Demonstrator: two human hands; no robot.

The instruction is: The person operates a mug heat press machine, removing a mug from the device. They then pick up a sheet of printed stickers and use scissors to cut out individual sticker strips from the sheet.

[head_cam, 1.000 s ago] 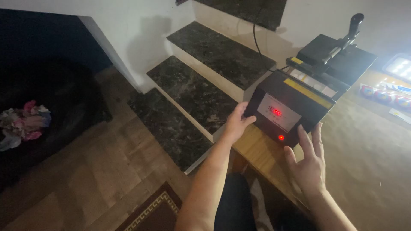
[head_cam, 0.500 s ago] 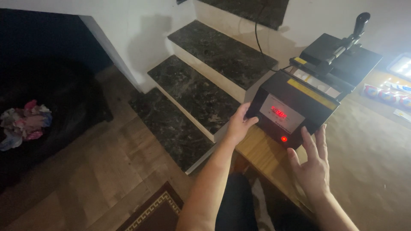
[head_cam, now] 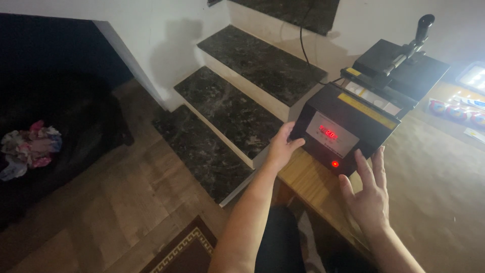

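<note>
Dim room, wooden plank floor (head_cam: 101, 212), and we take everything off the black box-shaped heat press machine (head_cam: 353, 116) sitting on the wooden table (head_cam: 439, 192). Far off to the press's left, a crumpled bundle of pink and pale cloth (head_cam: 28, 149) lies in the dark. Closer in, dark marble stair treads (head_cam: 227, 114) climb up behind the press's left flank, and a patterned rug corner (head_cam: 182, 250) shows below them, toward the viewer.

Now the left hand (head_cam: 283, 146): it is wrapped over the press's front left corner, fingers around the side, thumb toward the grey control panel with red glowing digits (head_cam: 331, 134). A firm grasp on the casing, by the look of it. Under that panel a small red light (head_cam: 335, 164) burns.

The right hand (head_cam: 371, 194) sits just below the press's front right corner, fingers spread and released, holding nothing; whether the fingertips touch the casing I cannot tell.

To shift or steady this box well, I'd judge both palms belong low on the casing, clear of the display, with the black cable (head_cam: 303, 35) behind left slack. Behind the panel the black lever handle (head_cam: 422, 30) stands up.
</note>
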